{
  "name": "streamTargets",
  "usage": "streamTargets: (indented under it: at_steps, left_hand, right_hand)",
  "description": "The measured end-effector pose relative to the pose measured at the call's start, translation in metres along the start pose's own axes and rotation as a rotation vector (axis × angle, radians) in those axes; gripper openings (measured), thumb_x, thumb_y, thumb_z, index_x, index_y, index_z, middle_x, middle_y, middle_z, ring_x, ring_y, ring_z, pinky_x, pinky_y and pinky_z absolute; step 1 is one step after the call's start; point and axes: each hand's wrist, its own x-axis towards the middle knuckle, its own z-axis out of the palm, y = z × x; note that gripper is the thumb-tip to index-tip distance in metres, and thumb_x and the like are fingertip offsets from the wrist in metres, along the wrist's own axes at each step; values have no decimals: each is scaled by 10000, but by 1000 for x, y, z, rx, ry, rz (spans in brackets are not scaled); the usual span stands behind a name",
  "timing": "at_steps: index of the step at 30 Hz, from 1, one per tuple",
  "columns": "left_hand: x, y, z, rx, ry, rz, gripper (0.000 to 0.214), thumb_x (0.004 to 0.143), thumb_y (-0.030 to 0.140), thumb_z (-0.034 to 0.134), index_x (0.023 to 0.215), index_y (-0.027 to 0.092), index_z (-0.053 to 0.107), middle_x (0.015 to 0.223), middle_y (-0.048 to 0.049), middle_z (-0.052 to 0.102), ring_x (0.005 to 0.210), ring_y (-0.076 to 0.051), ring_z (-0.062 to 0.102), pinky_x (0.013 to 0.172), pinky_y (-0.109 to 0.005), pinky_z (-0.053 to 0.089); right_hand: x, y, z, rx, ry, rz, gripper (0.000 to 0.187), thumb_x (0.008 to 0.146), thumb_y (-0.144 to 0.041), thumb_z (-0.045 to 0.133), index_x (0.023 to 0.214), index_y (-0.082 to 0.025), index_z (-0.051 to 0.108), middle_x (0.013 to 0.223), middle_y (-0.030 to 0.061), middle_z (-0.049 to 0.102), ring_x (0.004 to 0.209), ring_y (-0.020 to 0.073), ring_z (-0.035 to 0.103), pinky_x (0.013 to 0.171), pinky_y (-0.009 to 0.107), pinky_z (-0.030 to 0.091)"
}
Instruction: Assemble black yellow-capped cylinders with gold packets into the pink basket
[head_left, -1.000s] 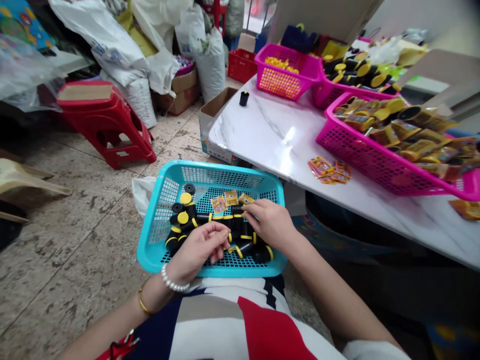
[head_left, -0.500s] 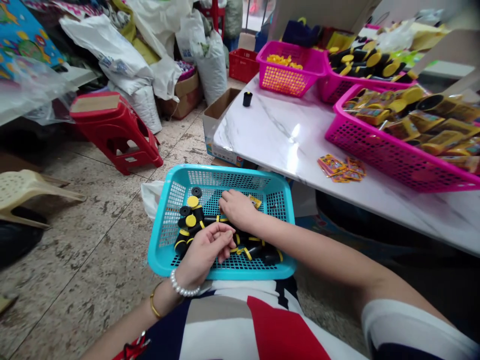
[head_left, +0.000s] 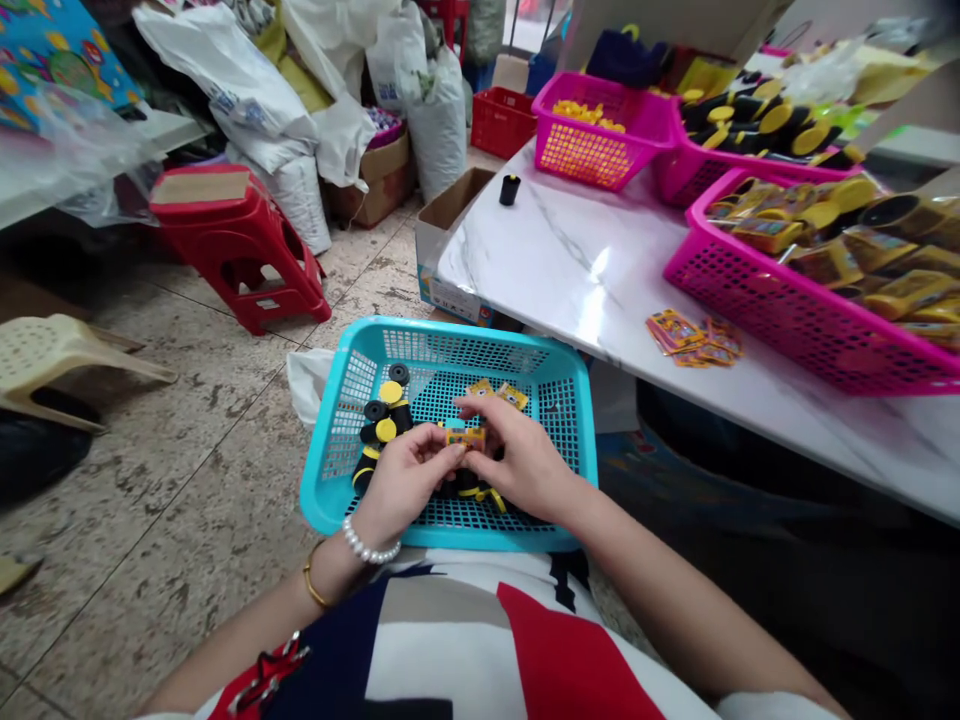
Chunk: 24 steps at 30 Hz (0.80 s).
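Over the blue basket (head_left: 319, 470), my left hand (head_left: 405, 478) pinches a small orange-and-yellow printed card (head_left: 466, 438) between thumb and fingers. At the card's right end, my right hand (head_left: 525, 458) curls its thumb and fingers around it. Whether the card is flat or wrapped round something, I cannot tell. Several black cylinders with yellow caps (head_left: 385, 430) lie in the basket's left and lower parts, some hidden under my hands. Beyond my right fingers, printed orange pieces (head_left: 513, 396) rest on the basket's mesh floor.
On the marble-look table (head_left: 555, 270) lie a pile of printed cards (head_left: 694, 338) and one black cylinder (head_left: 509, 190). Pink baskets (head_left: 817, 325) there hold bagged pieces, black cylinders and small yellow parts. A red stool (head_left: 236, 245), cardboard box (head_left: 450, 215) and white sacks (head_left: 435, 125) stand beyond.
My right hand has come back from the basket's far middle to meet my left. The printed card now shows between both hands. The view has shifted slightly.
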Motion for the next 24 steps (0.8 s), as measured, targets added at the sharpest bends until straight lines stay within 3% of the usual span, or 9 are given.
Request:
streamTargets:
  at_steps: [2, 4, 6, 9, 12, 14, 16, 19, 24]
  left_hand:
    - [-1, 1, 2, 10, 27, -18, 230, 738, 360, 707, 774, 145, 634, 638, 26, 582, 527, -73, 495, 496, -184, 379]
    - [-1, 1, 4, 39, 17, -38, 240, 736, 375, 699, 766, 142, 656, 611, 11, 598, 508, -91, 520, 478, -195, 390]
    - [-2, 0, 4, 86, -11, -39, 257, 768, 396, 657, 794, 141, 682, 581, -3, 610, 499, -115, 542, 472, -211, 408]
    - [-3, -3, 3, 204, 24, 64, 274, 815, 402, 596, 802, 157, 720, 584, -18, 624, 533, -135, 550, 505, -228, 428]
    - [-2, -5, -1, 321, 146, 232, 220, 801, 350, 625, 711, 179, 730, 695, -34, 648, 658, -146, 568, 593, -230, 443]
    - [-1, -5, -4, 295, 203, 223, 170, 785, 324, 647, 747, 179, 729, 712, -28, 643, 653, -136, 561, 587, -223, 438]
    - [-1, -4, -5, 172, 206, 132, 176, 763, 324, 674, 851, 174, 702, 667, -4, 624, 564, -112, 534, 521, -212, 420]
    - [-2, -2, -2, -1, 143, 60, 261, 706, 322, 733, 881, 167, 615, 630, 27, 601, 490, -87, 514, 465, -195, 406]
    - [-6, 1, 6, -36, 146, 64, 271, 690, 298, 747, 815, 171, 543, 602, 52, 566, 488, -75, 528, 465, -178, 420]
  right_hand:
    - [-8, 4, 7, 260, 109, 185, 435, 767, -239, 664, 1170, -197, 506, 1018, 57, 607, 668, 107, 585, 606, 243, 496]
    - [-14, 7, 14, 457, 132, 334, 274, 773, -341, 671, 957, -175, 555, 798, 3, 594, 574, 96, 548, 530, 224, 473]
    - [-17, 8, 19, 499, 126, 391, 253, 798, -403, 641, 762, -178, 530, 642, -29, 546, 531, 100, 512, 492, 217, 441]
    - [-20, 7, 20, 257, 174, 326, 320, 862, -417, 565, 655, -176, 527, 581, -30, 518, 529, 101, 467, 495, 215, 386]
    - [-23, 4, 13, -44, 59, 227, 379, 901, -385, 519, 587, -175, 547, 553, -26, 506, 530, 102, 452, 521, 225, 354]
    - [-26, 3, 8, -179, -7, 188, 312, 877, -371, 563, 632, -182, 604, 625, -8, 565, 569, 115, 496, 558, 235, 378]
    - [-27, 2, 4, -242, 58, 174, 189, 833, -374, 625, 804, -194, 673, 789, 29, 625, 633, 133, 540, 616, 254, 420]
    - [-25, 1, 6, -32, 160, 220, 253, 834, -390, 620, 980, -188, 662, 876, 53, 634, 649, 134, 550, 617, 257, 453]
    - [-15, 5, 17, 455, 183, 395, 328, 858, -455, 561, 680, -180, 536, 536, -41, 475, 486, 95, 424, 467, 206, 369]
